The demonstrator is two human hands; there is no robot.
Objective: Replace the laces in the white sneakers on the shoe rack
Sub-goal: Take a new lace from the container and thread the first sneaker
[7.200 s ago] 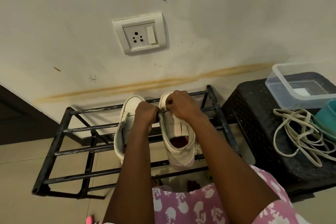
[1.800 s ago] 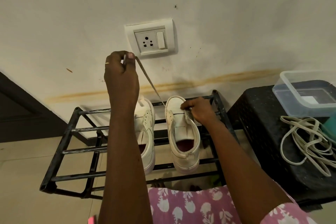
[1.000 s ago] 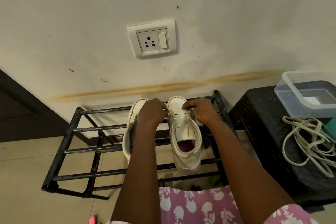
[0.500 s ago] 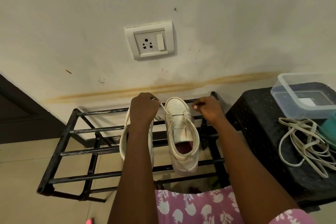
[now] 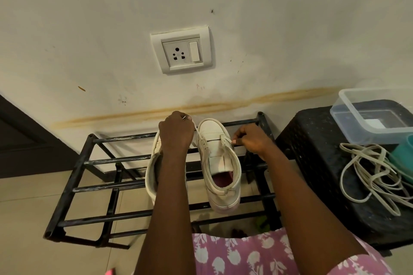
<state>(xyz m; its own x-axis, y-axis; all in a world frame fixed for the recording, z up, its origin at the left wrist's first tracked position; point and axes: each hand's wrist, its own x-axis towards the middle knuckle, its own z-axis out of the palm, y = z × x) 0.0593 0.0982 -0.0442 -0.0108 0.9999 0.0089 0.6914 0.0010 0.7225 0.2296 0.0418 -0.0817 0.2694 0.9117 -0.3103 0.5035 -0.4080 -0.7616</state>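
"While the person draws the lace (image 5: 197, 132) through the lowest eyelets, what makes the step go well?" asks the first.

"Judging by the head view, even ends matter most," says the second. "The left hand (image 5: 176, 134) is curled and pinches one end of the lace above the toe. The right hand (image 5: 252, 142) pinches the other end just beside the right-side eyelet. Both ends should be pulled to equal length, flat and untwisted, before they cross to the next row, with the shoe kept steady on the bars."

"And the sneaker itself?"

"The white sneaker (image 5: 220, 163) stands on the top bars of the black shoe rack (image 5: 73, 174), toe toward the wall (image 5: 268, 29). Its tongue is bare, most eyelets look empty, and pink lining shows at the opening. Its mate (image 5: 152, 176) sits just beside it, largely hidden behind the left forearm (image 5: 169, 185). To the right, loose laces (image 5: 368, 176) lie heaped on a black stool (image 5: 312, 158), near a clear plastic box (image 5: 362, 134)."
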